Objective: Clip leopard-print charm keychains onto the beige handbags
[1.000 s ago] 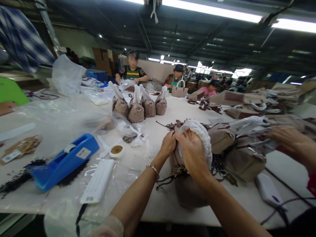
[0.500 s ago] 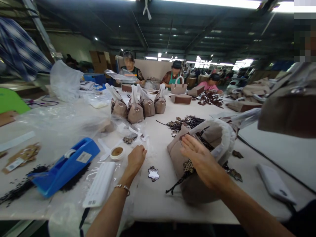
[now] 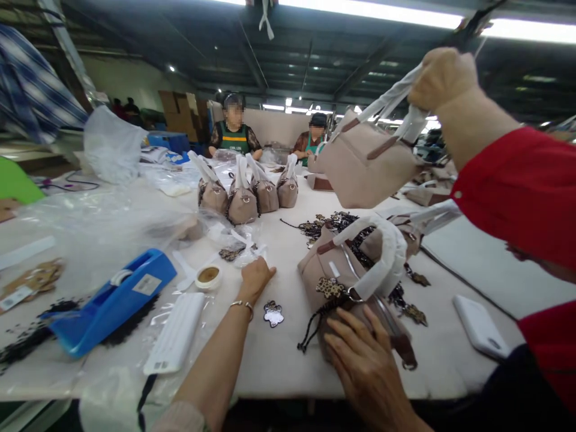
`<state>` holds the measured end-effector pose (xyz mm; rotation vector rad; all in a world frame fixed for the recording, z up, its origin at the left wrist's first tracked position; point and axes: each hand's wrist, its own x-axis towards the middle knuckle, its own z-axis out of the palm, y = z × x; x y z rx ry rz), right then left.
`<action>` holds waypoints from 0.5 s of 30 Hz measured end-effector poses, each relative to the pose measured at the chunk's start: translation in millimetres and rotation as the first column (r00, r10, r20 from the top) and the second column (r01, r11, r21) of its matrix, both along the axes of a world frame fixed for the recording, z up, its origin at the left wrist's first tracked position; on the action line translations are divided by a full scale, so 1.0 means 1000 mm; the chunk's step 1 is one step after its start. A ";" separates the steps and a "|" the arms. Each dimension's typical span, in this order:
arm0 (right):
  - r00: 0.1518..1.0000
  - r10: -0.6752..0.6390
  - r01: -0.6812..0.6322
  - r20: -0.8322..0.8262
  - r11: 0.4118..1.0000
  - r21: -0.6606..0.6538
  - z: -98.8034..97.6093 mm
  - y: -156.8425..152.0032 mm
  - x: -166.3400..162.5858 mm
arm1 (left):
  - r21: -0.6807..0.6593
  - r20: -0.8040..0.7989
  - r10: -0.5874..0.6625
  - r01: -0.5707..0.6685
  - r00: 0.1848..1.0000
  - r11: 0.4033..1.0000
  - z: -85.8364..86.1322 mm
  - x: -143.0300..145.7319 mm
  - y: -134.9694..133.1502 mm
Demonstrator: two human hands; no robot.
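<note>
My right hand lies flat with its fingers stretched across the lower side of a taupe handbag. The bag leans on the table, its handle wrapped in white. A leopard-print bear charm hangs from its ring, with a black braided cord beside it. My left hand is closed next to clear plastic wrapping; its fingertips are hidden, so what it holds cannot be made out. Between both hands lies a loose charm with a white, shiny face.
On the left are a blue tape dispenser, a white power strip and a round tub. Several wrapped-handle handbags stand behind. A co-worker's hand holds up another handbag. A white phone lies right.
My right hand has slid down the handbag, uncovering the charm. A co-worker in red has leaned in from the right, and the bag at that side has moved left.
</note>
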<state>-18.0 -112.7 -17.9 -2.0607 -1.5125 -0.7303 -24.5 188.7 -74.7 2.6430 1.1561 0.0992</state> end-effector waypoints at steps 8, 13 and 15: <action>0.992 0.124 -0.123 -0.015 0.992 0.040 0.015 -0.005 -0.004 | -0.011 -0.073 -0.024 0.023 0.997 1.000 0.005 -0.018 0.005; 0.996 0.066 -0.082 0.060 0.941 0.329 0.061 -0.037 0.023 | 0.032 -0.063 -0.045 0.047 0.997 0.998 0.007 -0.041 0.011; 0.951 -0.231 0.308 -0.204 0.728 0.613 0.087 -0.047 0.053 | 0.047 -0.058 -0.057 0.059 0.997 0.997 0.006 -0.045 0.014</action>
